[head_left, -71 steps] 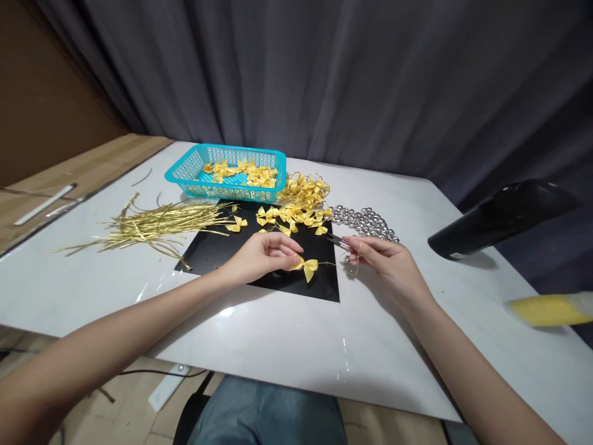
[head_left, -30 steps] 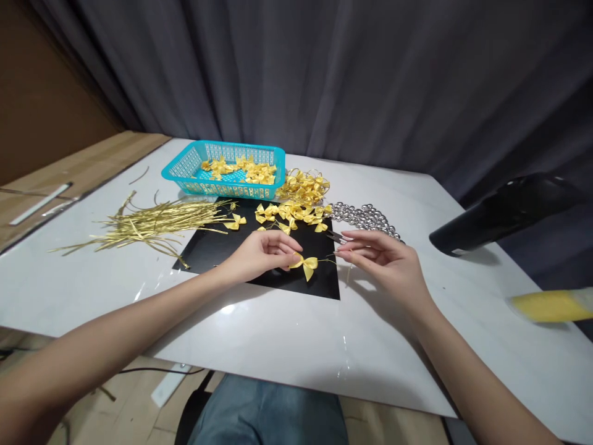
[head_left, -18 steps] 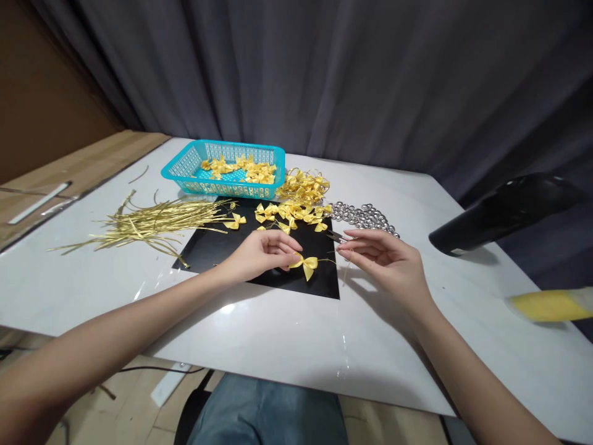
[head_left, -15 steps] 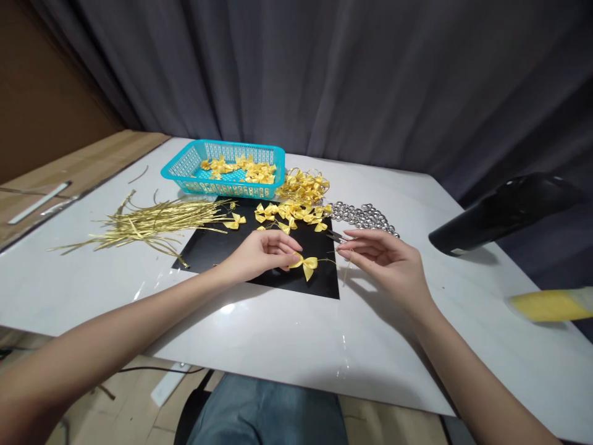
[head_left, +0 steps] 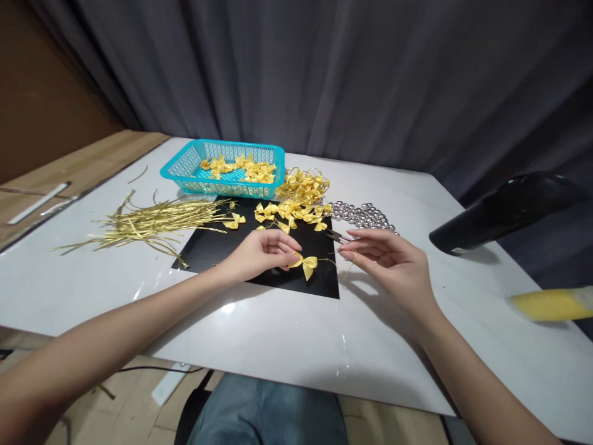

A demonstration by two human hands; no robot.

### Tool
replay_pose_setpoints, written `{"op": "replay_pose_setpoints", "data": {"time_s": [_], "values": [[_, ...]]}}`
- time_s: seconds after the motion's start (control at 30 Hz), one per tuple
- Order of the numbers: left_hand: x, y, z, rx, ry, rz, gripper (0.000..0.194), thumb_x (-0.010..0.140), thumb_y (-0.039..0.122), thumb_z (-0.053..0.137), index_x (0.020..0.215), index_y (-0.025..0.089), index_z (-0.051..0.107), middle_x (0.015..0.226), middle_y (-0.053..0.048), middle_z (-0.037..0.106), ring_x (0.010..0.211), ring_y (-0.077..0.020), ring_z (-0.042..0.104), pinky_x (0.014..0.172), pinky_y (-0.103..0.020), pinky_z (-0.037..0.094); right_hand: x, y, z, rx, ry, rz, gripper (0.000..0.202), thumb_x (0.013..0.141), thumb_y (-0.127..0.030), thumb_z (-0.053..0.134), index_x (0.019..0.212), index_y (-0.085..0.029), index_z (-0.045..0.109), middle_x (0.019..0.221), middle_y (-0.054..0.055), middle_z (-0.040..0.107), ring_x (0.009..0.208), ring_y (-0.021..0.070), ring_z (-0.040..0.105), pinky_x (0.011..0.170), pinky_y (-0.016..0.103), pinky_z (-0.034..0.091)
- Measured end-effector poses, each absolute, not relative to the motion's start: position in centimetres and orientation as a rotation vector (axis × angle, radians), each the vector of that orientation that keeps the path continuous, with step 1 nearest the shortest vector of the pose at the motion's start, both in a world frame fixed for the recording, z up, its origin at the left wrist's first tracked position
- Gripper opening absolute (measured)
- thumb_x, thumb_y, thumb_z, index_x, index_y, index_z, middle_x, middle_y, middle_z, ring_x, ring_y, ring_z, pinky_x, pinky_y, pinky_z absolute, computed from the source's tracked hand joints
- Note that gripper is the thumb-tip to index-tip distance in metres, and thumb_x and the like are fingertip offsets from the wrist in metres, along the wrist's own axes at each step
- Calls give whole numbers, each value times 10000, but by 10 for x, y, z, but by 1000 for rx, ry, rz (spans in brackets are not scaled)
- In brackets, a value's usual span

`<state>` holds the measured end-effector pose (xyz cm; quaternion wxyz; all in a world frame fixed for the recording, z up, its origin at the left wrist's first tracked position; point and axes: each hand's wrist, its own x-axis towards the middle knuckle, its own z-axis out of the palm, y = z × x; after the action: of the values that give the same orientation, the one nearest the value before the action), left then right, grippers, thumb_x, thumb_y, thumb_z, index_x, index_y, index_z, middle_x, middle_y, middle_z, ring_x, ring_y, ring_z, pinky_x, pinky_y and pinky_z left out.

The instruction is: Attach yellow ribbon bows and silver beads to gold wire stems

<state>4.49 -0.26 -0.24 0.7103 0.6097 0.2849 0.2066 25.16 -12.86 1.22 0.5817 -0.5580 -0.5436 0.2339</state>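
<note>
Yellow bow [head_left: 306, 264] (pinched) between seemingly curled hands

A small handicraft workstation, set up for piecework assembly. A glossy white tabletop [head_left: 287, 346] stands before a dark grey pleated curtain [head_left: 324, 74]. On it lie a square black work mat [head_left: 217, 250], a turquoise perforated plastic basket [head_left: 185, 170] of small yellow ribbon bows [head_left: 250, 172], a loose bundle of gold metallic twist ties [head_left: 148, 224] and a heap of silver beads [head_left: 364, 216]. A black heat-gun-like tool [head_left: 504, 213] rests at the right.
</note>
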Motion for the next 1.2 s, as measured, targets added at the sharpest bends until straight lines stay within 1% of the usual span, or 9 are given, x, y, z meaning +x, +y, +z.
{"op": "replay_pose_setpoints", "data": {"time_s": [0.23,0.43,0.53,0.63,0.8,0.9,0.97,1.1,1.2], "values": [[45,-2,-3,1355,628,460,239,659,190,828,836,112,686,683,1,700,596,-85,647,618,-190,537,251,-128,12,-1304,-1275,552,275,771,-170,790,1012,-284,722,851,-21,764,826,148,741,796,267,619],[45,-2,-4,1340,617,469,227,661,172,825,830,107,689,679,4,702,589,-72,647,609,-171,525,253,-128,9,-1348,-1299,500,245,789,-196,773,1013,-279,722,886,-1,756,838,176,735,798,321,615],[45,-2,-4,1341,612,466,216,662,175,824,817,106,690,673,2,702,587,-76,650,608,-176,521,254,-127,6,-1434,-1367,364,183,825,-216,735,999,-270,724,949,18,754,833,189,725,763,343,606],[45,-3,-5,1336,614,466,212,663,173,824,814,105,691,664,2,702,585,-77,650,610,-178,519,255,-125,2,-1503,-1523,139,122,870,-200,675,969,-254,723,939,23,756,782,184,707,743,355,581],[45,-4,-2,1327,626,464,205,665,163,820,819,108,697,678,-6,714,602,-89,663,638,-194,532,256,-124,-2,-1449,-1729,25,166,893,-151,627,1000,-239,716,908,27,754,810,194,701,756,360,558],[44,-4,-1,1325,624,463,192,671,158,814,816,111,698,678,-3,713,608,-88,664,649,-195,535,253,-123,-1,-1458,-1644,105,131,876,-169,656,963,-238,726,912,27,756,775,183,697,751,354,563],[44,-5,-1,1329,610,466,185,680,156,810,818,111,695,678,-1,709,609,-83,661,649,-188,535,250,-123,0,-1449,-1486,263,104,846,-201,704,937,-243,730,913,23,756,772,176,700,752,342,575],[43,-7,-4,1362,538,473,186,705,163,803,838,115,681,703,-2,703,648,-78,661,660,-175,527,245,-122,2,-1354,-1129,655,179,757,-253,800,920,-251,725,859,6,738,832,180,725,807,325,594],[42,-10,-8,1413,484,430,198,723,187,799,859,120,671,731,-7,699,689,-80,658,650,-165,510,242,-121,1,-1300,-998,822,221,726,-287,826,909,-242,711,811,-1,713,828,193,742,814,338,603]]}}
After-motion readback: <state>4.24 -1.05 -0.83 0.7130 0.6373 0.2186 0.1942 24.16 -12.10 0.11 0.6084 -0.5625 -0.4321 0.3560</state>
